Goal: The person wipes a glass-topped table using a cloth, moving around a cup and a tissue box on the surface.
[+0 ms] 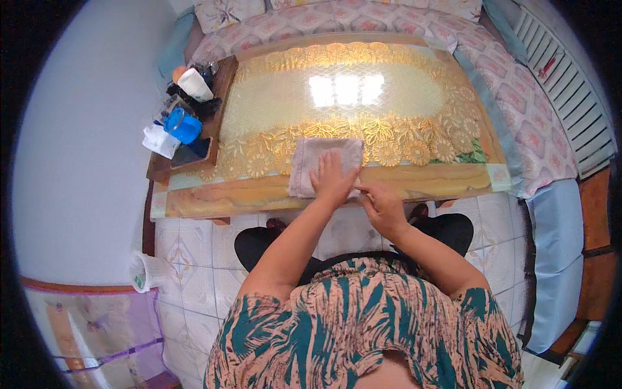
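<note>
A folded pale pinkish-grey cloth [304,170] lies flat near the front edge of the table [253,201]. My left hand [334,176] rests on top of it, palm down, with the fingers stretched out and a little spread. At the cloth's near right corner, my right hand [383,206] pinches the edge between thumb and forefinger. The underside of the cloth is hidden.
A wooden tray [214,152] on the table's left bears a blue container [183,126], a white roll [194,85] and tissues [160,141]. A patterned sofa [518,110] wraps the far and right sides. A white bin [148,271] stands on the tiled floor.
</note>
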### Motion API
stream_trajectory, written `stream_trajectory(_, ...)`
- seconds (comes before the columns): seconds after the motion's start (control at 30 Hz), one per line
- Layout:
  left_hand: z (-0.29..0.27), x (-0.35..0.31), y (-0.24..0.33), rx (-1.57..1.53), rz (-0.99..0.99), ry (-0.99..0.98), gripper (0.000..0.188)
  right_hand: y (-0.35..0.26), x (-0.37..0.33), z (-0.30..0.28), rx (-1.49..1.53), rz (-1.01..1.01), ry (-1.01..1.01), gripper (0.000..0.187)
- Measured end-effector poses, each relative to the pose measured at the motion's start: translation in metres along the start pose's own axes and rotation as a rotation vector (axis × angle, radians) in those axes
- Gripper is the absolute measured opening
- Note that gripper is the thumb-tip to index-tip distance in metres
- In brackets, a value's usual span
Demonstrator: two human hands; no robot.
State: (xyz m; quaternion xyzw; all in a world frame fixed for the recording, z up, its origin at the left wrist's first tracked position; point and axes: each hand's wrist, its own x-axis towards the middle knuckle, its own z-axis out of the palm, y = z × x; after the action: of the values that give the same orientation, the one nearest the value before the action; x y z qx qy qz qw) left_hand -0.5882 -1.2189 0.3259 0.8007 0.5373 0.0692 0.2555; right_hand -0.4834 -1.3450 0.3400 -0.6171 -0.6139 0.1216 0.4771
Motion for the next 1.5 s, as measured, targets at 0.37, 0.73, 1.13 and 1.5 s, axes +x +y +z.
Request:
stream_trajectory(0.37,-0.036,-0.077,-0.091,-0.471,0.094,0.457,0.044,0.019,0.047,0.084,-0.382,-0.114,-0.168,0.078)
stream_trajectory(0.73,-0.022,0.004,-0.078,-0.109,0.374,0.442,0.041,0.166,-0.009,-0.113,-0.788,0.395,0.160,0.068)
stream_trajectory(1.13,0.009,0.030,-0.039,0.318,0.133,0.493,0.043,0.081,-0.020,0.011,-0.434,-0.148,-0.020,0.054)
stream_trajectory(1.5,0.017,0.037,-0.058,0.354,0.199,0.571,0.043,0.198,-0.025,-0.152,-0.831,0.426,0.114,0.065)
